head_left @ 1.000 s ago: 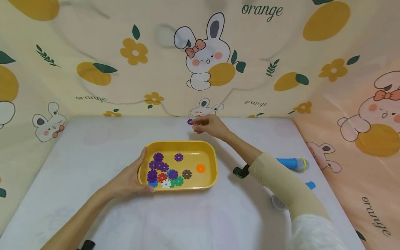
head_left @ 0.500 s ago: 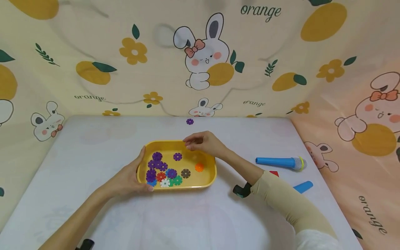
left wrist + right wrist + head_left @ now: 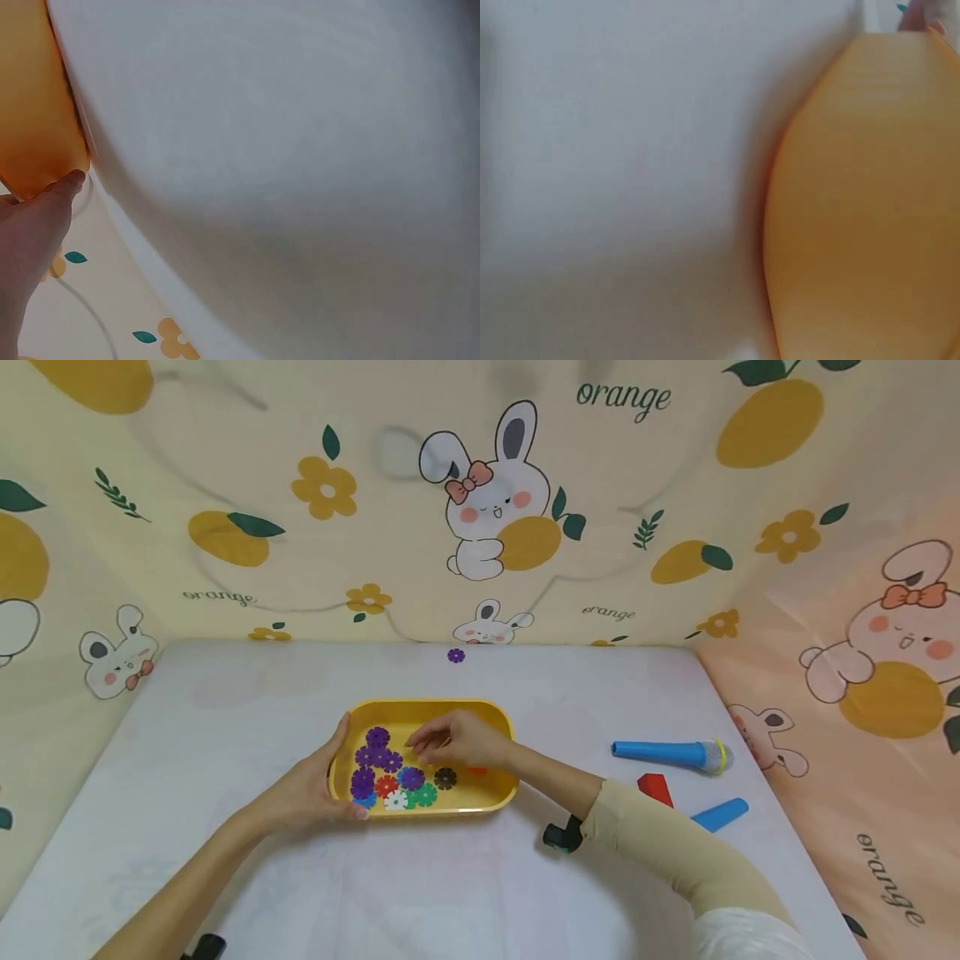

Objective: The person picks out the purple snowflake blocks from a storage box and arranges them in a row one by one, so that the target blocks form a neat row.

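Note:
A yellow tray (image 3: pixel 487 795) sits mid-table with several flower-shaped plastic discs in it. Purple discs (image 3: pixel 378 757) crowd its left side. Near the front lie a red disc (image 3: pixel 386 787), a white disc (image 3: pixel 396 800), green discs (image 3: pixel 426 794) and a brown disc (image 3: pixel 446 778). My left hand (image 3: pixel 311 789) grips the tray's left end, thumb at the front corner. Over the middle of the tray is my right hand (image 3: pixel 467 741), fingers loosely bent, with nothing visible in them. It hides part of the tray floor and most of an orange disc (image 3: pixel 476 771).
One purple disc (image 3: pixel 456 655) lies alone at the table's back edge. To the right are a blue toy microphone (image 3: pixel 663 753), a red block (image 3: pixel 655 788) and a blue piece (image 3: pixel 722 815) partly behind the right sleeve. A patterned cloth (image 3: pixel 300 552) hangs behind the table.
My right hand has come away from the purple disc at the back edge, leaving it there, and moved forward and left over the tray. The left hand keeps its grip.

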`<state>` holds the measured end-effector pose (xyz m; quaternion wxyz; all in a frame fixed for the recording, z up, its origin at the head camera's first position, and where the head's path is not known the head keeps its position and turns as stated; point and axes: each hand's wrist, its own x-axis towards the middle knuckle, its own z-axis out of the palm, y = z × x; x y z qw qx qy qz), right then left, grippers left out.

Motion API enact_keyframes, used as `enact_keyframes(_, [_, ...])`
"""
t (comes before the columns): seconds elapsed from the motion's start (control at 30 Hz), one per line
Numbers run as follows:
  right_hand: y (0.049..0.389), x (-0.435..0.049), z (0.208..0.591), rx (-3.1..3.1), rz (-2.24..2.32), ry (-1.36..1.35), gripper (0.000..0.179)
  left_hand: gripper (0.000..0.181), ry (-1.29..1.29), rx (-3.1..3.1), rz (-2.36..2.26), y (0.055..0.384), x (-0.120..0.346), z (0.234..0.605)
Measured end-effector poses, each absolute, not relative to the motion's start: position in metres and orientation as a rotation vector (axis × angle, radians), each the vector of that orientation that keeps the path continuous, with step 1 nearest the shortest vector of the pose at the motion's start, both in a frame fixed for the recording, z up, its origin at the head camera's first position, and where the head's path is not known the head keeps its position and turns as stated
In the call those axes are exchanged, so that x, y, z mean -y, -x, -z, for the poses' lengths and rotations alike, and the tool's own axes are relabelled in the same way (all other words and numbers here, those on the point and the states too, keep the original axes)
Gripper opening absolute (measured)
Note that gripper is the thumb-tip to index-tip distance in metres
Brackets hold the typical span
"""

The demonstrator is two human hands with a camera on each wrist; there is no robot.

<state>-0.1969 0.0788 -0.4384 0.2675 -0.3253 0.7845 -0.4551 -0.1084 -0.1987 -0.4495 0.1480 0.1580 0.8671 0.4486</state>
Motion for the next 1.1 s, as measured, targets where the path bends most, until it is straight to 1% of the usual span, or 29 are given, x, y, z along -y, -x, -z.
enact_keyframes(0.27, [0.194,-0.065,0.448,-2.167,0.986,0.885,0.023,0.136,-0.471,-2.482,-1.305,0.110,0.199,0.450])
enact_keyframes(0.57, [0.195,-0.056,0.458,-2.296,0.809,1.048,0.018,0.136,-0.456,-2.473,-1.311,0.109,0.199,0.451])
enact_keyframes(0.9, [0.197,-0.058,0.455,-2.261,0.890,0.966,0.011,0.135,-0.462,-2.479,-1.302,0.109,0.200,0.452])
enact_keyframes(1.1, [0.203,-0.061,0.448,-2.184,0.980,0.924,0.009,0.135,-0.467,-2.498,-1.281,0.110,0.200,0.452])
